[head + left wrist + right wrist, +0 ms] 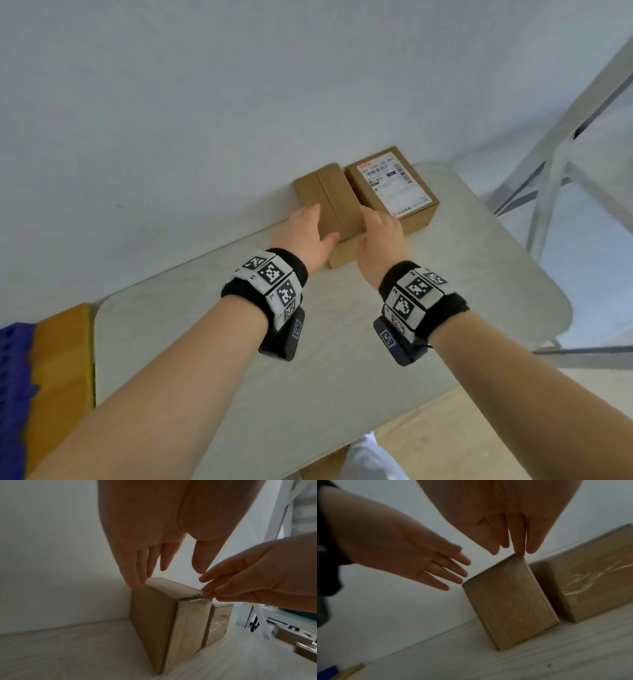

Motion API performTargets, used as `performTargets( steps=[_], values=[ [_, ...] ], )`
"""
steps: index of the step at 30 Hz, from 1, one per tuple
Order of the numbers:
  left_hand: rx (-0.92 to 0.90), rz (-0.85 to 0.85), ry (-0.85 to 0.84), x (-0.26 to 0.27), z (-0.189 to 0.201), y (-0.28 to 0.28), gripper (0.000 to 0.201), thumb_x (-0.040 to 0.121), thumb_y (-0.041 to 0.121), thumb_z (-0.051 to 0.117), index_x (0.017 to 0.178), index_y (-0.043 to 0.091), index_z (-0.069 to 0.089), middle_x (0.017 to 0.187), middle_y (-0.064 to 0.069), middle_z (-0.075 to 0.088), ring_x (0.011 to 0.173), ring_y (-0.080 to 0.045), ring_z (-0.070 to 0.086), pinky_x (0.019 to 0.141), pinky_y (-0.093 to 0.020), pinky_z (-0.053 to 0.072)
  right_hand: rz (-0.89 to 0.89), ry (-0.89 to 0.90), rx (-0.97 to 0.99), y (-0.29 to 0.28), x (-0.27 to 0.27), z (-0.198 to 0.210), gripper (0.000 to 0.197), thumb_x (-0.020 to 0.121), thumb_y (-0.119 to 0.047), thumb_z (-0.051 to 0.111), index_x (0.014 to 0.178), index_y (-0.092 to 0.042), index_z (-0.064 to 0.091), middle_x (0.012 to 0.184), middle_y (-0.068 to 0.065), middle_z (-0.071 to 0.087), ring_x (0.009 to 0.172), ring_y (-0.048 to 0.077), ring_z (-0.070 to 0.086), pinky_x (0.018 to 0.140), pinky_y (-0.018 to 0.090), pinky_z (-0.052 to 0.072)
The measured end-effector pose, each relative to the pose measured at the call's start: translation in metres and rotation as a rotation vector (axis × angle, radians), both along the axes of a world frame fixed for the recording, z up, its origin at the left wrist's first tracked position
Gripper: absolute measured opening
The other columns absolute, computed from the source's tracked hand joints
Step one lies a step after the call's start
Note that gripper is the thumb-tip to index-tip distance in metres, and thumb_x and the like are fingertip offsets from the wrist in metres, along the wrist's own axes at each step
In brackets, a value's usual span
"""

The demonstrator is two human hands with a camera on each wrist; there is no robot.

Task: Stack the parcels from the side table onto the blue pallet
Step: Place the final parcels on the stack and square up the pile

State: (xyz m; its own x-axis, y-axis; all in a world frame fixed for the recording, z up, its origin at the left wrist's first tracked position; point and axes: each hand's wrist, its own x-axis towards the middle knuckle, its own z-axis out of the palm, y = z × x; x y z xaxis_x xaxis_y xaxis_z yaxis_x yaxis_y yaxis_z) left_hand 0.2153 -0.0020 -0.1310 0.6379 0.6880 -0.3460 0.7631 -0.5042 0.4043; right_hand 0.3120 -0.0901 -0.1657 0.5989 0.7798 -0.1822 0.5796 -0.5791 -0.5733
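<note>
Two cardboard parcels stand at the back of the white side table (239, 342), against the wall. The plain brown parcel (329, 202) (154, 622) (508, 601) is on the left and the parcel with a shipping label (394, 188) (217, 623) (590, 585) is right beside it. My left hand (308, 229) (154, 555) reaches the plain parcel's left top edge with straight fingers. My right hand (380, 229) (510, 534) touches its right top edge with its fingertips. Neither hand grips it. A corner of the blue pallet (13, 394) shows at far left.
An orange board (61, 377) lies between the pallet and the table's left end. A white metal rack (565, 154) stands off the table's right end. The wall runs close behind the parcels. Bare tabletop lies between me and them.
</note>
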Motion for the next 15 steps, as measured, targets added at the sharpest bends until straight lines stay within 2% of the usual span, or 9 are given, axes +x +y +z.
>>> performTargets(
  steps=[5, 9, 12, 15],
  values=[
    [0.025, 0.145, 0.012, -0.001, -0.012, 0.006, 0.069, 0.093, 0.045, 0.048, 0.147, 0.01, 0.023, 0.145, -0.013, 0.038, 0.13, -0.028, 0.041, 0.103, -0.038, 0.036, 0.072, 0.166, 0.133, -0.005, -0.016, -0.006, 0.058, 0.092, 0.002, 0.042, 0.145, -0.017, 0.028, 0.143, 0.005, 0.04, 0.125, 0.021, 0.047, 0.102, 0.031, 0.042],
    [-0.018, 0.183, 0.043, -0.012, -0.022, 0.011, 0.075, 0.086, 0.053, 0.055, 0.141, 0.007, 0.031, 0.137, -0.014, 0.046, 0.123, -0.029, 0.048, 0.097, -0.036, 0.04, 0.067, 0.255, 0.217, -0.003, -0.019, -0.015, 0.054, 0.093, 0.002, 0.039, 0.142, -0.02, 0.033, 0.131, 0.001, 0.052, 0.116, 0.015, 0.053, 0.096, 0.022, 0.041],
    [-0.033, 0.201, 0.07, -0.021, -0.027, 0.012, 0.098, 0.074, 0.058, 0.066, 0.147, 0.012, 0.02, 0.14, -0.013, 0.04, 0.126, -0.028, 0.044, 0.1, -0.037, 0.041, 0.097, 0.289, 0.242, -0.003, -0.02, -0.015, 0.055, 0.092, 0.003, 0.039, 0.142, -0.019, 0.033, 0.125, 0.0, 0.058, 0.113, 0.017, 0.056, 0.097, 0.028, 0.044],
    [0.004, 0.224, 0.093, -0.026, -0.028, 0.014, 0.101, 0.072, 0.054, 0.071, 0.148, 0.013, 0.018, 0.141, -0.013, 0.04, 0.129, -0.027, 0.041, 0.101, -0.036, 0.038, 0.134, 0.314, 0.263, -0.003, -0.019, -0.014, 0.057, 0.092, 0.005, 0.039, 0.143, -0.018, 0.031, 0.125, -0.002, 0.059, 0.112, 0.018, 0.057, 0.098, 0.03, 0.045]
  ],
)
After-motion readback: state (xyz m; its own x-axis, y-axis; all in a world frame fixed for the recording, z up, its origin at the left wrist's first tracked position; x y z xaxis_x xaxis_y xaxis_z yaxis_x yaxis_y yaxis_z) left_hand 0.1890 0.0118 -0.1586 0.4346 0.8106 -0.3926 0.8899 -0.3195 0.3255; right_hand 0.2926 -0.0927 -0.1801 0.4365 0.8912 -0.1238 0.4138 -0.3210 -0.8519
